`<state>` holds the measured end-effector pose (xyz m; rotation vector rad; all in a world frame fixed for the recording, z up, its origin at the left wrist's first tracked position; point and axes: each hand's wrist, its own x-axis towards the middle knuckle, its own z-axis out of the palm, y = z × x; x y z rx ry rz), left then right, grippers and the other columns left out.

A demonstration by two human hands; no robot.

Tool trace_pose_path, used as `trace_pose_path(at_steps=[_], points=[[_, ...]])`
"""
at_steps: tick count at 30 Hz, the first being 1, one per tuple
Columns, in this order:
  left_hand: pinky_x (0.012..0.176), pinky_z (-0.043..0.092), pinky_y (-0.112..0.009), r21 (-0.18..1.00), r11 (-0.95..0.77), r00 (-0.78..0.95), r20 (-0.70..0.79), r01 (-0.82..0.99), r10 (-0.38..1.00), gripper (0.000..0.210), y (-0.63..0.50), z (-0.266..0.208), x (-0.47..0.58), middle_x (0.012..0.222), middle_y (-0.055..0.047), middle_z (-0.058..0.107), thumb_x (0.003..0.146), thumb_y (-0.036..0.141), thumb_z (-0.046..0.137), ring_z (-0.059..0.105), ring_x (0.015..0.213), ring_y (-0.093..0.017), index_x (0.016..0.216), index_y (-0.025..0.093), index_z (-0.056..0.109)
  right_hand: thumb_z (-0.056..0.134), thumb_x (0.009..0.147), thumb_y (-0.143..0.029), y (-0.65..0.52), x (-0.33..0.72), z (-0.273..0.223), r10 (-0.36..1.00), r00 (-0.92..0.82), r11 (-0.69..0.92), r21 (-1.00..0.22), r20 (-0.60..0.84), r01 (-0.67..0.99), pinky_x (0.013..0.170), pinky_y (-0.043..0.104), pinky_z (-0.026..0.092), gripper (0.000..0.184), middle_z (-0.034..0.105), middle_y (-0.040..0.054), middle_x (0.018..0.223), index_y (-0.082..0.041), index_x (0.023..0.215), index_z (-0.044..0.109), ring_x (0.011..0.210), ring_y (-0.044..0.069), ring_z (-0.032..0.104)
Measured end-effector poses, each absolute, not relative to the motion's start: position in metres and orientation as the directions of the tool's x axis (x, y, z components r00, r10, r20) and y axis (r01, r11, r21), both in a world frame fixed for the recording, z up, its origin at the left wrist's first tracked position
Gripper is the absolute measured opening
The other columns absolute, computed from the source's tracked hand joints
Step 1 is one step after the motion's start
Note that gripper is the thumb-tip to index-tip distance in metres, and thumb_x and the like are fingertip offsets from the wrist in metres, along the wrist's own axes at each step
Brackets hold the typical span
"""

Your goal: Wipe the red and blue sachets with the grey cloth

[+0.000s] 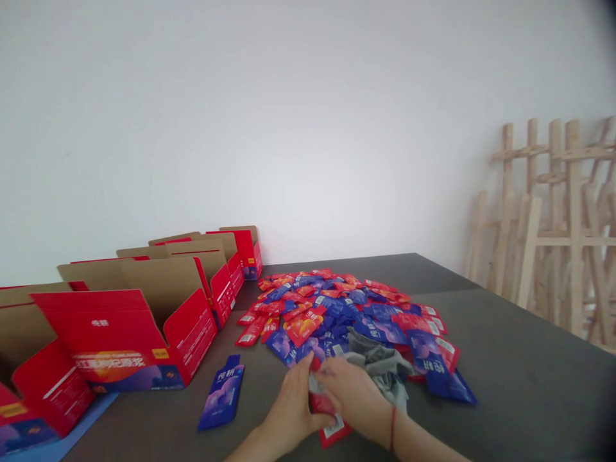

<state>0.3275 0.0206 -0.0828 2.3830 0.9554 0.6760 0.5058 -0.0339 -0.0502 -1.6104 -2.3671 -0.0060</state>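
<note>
My left hand (291, 407) is closed around the side of a red pouch (322, 403), thumb toward me. My right hand (353, 390), with a thin red band at the wrist, bends its fingers down over the same pouch. A crumpled grey cloth (380, 360) bunches behind the right hand, and a pale grey patch shows at its fingertips; the cloth appears gripped there, though the fingers partly hide it. Below the hands a red pouch end with a barcode (335, 431) lies on the table. A blue pouch (222, 393) lies alone left of my hands.
A wide heap of red and blue pouches (308, 324) spreads beyond my hands on the dark table (505, 378). Open red cardboard boxes (110, 333) stand in rows at the left, one over a blue sheet (91, 428). Wooden frames (572, 231) lean by the white wall at right.
</note>
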Motion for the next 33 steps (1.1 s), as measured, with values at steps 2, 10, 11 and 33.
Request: trace_pose_path(at_steps=[2, 10, 11, 33], points=[[0.116, 0.025, -0.058, 0.559, -0.696, 0.696, 0.268, 0.451, 0.666, 0.113, 0.026, -0.089, 0.328, 0.153, -0.022, 0.036, 0.062, 0.03, 0.086, 0.033, 0.141, -0.039, 0.154, 0.019, 0.022, 0.059, 0.091, -0.023, -0.044, 0.5, -0.06, 0.826, -0.506, 0.547, -0.136, 0.248, 0.826, 0.088, 0.031, 0.047, 0.015, 0.067, 0.0036, 0.108, -0.021, 0.102, 0.068, 0.102, 0.022, 0.058], [0.118, 0.017, -0.061, 0.569, -0.634, 0.729, 0.086, 0.524, 0.679, 0.119, 0.025, -0.07, 0.334, 0.158, -0.02, 0.029, 0.062, 0.038, 0.091, 0.027, 0.145, -0.037, 0.156, 0.021, 0.02, 0.045, 0.093, -0.01, -0.013, 0.516, -0.056, 0.926, -0.232, 0.303, -0.22, 0.299, 0.927, 0.092, 0.037, 0.048, 0.03, 0.067, 0.0126, 0.111, -0.015, 0.111, 0.069, 0.106, 0.025, 0.058], [0.118, 0.016, -0.062, 0.56, -0.641, 0.732, 0.089, 0.524, 0.676, 0.119, 0.024, -0.069, 0.334, 0.158, -0.02, 0.029, 0.063, 0.038, 0.091, 0.027, 0.145, -0.037, 0.156, 0.021, 0.019, 0.046, 0.093, -0.01, -0.015, 0.518, -0.054, 0.925, -0.238, 0.31, -0.226, 0.297, 0.924, 0.092, 0.037, 0.047, 0.03, 0.066, 0.0122, 0.112, -0.016, 0.11, 0.069, 0.106, 0.025, 0.058], [0.109, 0.036, -0.04, 0.763, -0.58, 0.747, 0.203, 0.284, 0.633, 0.071, 0.028, -0.062, 0.343, 0.135, -0.007, 0.056, 0.067, 0.007, 0.068, 0.05, 0.126, -0.024, 0.134, 0.024, 0.055, 0.048, 0.092, -0.012, -0.057, 0.533, -0.07, 0.851, -0.364, 0.485, -0.299, 0.379, 0.822, 0.09, 0.033, 0.05, 0.034, 0.066, 0.006, 0.115, -0.023, 0.119, 0.066, 0.102, 0.022, 0.061]])
